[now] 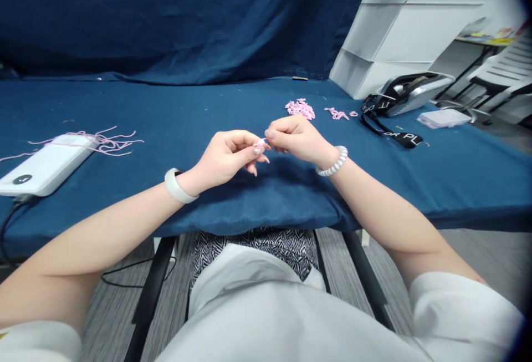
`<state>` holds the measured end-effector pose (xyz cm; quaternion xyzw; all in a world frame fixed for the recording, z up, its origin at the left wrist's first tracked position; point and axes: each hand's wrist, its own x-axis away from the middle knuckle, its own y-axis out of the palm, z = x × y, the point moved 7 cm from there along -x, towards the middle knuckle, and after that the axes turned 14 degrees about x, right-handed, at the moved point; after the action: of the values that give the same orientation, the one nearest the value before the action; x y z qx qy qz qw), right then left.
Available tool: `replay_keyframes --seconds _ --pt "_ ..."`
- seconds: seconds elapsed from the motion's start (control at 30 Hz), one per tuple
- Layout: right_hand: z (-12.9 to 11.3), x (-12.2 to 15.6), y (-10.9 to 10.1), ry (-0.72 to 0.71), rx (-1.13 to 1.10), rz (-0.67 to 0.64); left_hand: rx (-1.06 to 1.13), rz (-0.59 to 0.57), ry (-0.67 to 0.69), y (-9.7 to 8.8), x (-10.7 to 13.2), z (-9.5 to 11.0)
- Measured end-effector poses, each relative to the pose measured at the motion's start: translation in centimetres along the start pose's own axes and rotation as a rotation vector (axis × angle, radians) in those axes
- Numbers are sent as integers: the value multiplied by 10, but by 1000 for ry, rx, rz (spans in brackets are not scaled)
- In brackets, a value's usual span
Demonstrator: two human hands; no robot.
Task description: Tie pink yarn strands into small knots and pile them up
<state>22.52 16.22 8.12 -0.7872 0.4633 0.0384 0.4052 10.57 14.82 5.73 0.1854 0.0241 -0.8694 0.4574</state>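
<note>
Head: two hands [224,157] [297,139], one yarn scrap [260,143]

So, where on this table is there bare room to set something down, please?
Bare blue cloth lies between the power bank with its pink yarn and the left hand; another patch lies in front of the black lanyard, right of the right hand. It is crowded far right, around the pink loops, lanyard and silver case.

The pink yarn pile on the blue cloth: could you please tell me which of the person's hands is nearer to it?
Right hand: just in front of the pink yarn pile. Left hand: farther, front-left of it.
</note>
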Motion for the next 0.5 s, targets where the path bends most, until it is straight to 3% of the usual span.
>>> replay_keyframes --seconds 0.13,0.3,0.4,0.5 --pt "13 0 18 93 -261 -63 245 64 -39 1 0 -5" --pt "22 0 33 169 -448 -40 381 131 -77 -1 -1 -5" --pt "17 1 34 133 -379 -31 370 164 -72 -6 -3 -5" --pt "8 2 23 44 -124 33 244 198 -65 -15 -5 -6"
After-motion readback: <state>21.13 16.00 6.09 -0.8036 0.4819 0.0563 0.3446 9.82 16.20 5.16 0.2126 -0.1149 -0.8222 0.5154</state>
